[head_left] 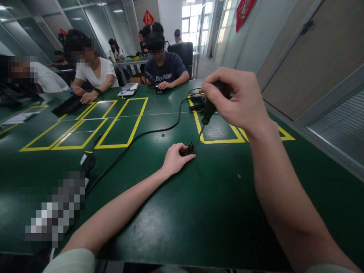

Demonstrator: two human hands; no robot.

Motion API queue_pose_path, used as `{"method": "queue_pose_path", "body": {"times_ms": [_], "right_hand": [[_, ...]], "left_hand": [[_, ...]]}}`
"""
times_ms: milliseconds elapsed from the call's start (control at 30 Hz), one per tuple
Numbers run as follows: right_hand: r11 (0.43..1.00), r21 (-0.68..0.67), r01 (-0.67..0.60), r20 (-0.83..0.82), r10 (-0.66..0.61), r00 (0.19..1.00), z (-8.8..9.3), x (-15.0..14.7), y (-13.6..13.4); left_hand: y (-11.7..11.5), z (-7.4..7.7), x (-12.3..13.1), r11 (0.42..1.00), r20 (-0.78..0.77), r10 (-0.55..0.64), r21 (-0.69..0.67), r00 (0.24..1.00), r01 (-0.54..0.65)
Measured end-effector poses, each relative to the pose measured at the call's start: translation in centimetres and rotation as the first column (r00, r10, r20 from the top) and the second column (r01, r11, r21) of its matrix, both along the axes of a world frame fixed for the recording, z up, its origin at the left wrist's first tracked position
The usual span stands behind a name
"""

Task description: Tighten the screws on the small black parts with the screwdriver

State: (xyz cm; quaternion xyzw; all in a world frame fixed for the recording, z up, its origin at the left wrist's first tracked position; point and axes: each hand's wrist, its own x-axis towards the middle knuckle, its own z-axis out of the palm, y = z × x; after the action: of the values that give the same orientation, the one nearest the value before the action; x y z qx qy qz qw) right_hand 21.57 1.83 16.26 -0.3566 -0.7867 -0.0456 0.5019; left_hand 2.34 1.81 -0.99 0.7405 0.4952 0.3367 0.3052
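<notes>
My right hand (236, 98) is wrapped round the dark handle of a screwdriver (209, 112). Its thin metal shaft slants down and to the left, the tip meeting a small black part (187, 151) on the table. That part has a short upright cylindrical stub; its exact kind I cannot make out. Thumb and fingers of my left hand (174, 157) pinch the part from the left side and hold it against the green tabletop (176, 212). The very tip of the screwdriver is hard to see beside the stub.
A black cable (148, 132) runs across the table, left of my hands. Yellow tape rectangles (122, 146) mark the surface. Dark items (196, 108) lie behind the screwdriver. Across the table, a person in a dark shirt (170, 68) and another in white (96, 72) handle black objects.
</notes>
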Motion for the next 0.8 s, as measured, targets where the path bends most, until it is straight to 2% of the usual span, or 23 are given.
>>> {"method": "queue_pose_path", "body": {"times_ms": [133,300,433,633,800], "right_hand": [[0.986,-0.058,-0.154,-0.034,0.152,0.988,0.0,-0.08,-0.06],[0.99,-0.118,-0.08,-0.058,0.074,0.996,-0.13,-0.61,-0.31],[0.995,-0.084,-0.051,-0.043,0.048,0.998,-0.22,-0.74,-0.28],[0.996,-0.058,-0.072,0.0,0.072,0.997,-0.02,-0.77,-0.51],[0.999,-0.038,-0.014,-0.018,0.013,1.0,0.29,-0.79,-0.93]], "left_hand": [[-0.01,-0.03,0.04,1.0,0.011,0.002,0.003,1.0,-0.002],[-0.1,0.05,0.16,1.0,0.002,-0.001,0.009,1.0,0.001],[-0.16,0.1,0.11,1.0,0.01,-0.003,0.008,1.0,0.002],[0.01,-0.2,-0.06,1.0,0.009,-0.008,0.022,1.0,0.008],[0.06,-0.23,-0.05,0.999,-0.001,-0.011,0.032,1.0,0.011]]}}
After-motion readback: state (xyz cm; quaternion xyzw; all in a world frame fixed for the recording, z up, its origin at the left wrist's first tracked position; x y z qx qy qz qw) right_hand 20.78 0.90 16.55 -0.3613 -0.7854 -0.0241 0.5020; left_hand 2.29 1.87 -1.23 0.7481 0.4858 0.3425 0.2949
